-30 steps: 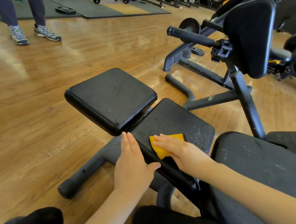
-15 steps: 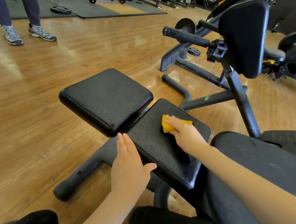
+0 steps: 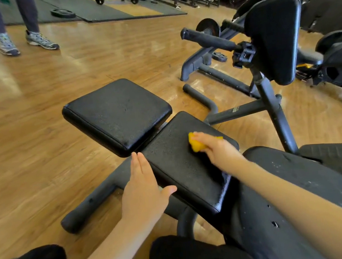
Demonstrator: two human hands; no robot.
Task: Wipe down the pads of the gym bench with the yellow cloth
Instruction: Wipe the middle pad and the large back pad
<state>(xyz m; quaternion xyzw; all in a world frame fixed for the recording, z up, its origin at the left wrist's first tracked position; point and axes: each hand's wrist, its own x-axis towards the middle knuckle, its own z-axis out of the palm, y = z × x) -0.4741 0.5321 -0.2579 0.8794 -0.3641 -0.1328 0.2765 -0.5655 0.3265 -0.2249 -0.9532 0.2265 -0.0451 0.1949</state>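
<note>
Vinyl, black and finely pebbled, covers every pad of the gym bench (image 3: 235,110). The middle pad (image 3: 180,166) is a rounded rectangle with a stitched seam at its near edge, its skin flecked with pale specks. On its far right part, toward two o'clock from the pad's centre, the right hand (image 3: 216,148) presses a bunched yellow cloth (image 3: 196,143) flat to the surface; the fingers curl over the soft wad and hide most of it, and the hand is blurred. The left hand (image 3: 143,193) lies at the pad's left edge, about nine o'clock, fingers straight and together, thumb spread onto the pad top, holding nothing.

At eleven o'clock from the middle pad sits the square front pad (image 3: 117,113), glossier, with a piped border and small scuffs. A tall shield-shaped upright pad (image 3: 273,40) stands at two o'clock on a round steel post, beside a foam-sleeved handle (image 3: 209,38). A small label on the frame tube is too small to read. Varnished wood planks make up the floor (image 3: 38,122); at eleven o'clock a person's patterned trainers (image 3: 41,41) stand near a dark rubber mat.
</note>
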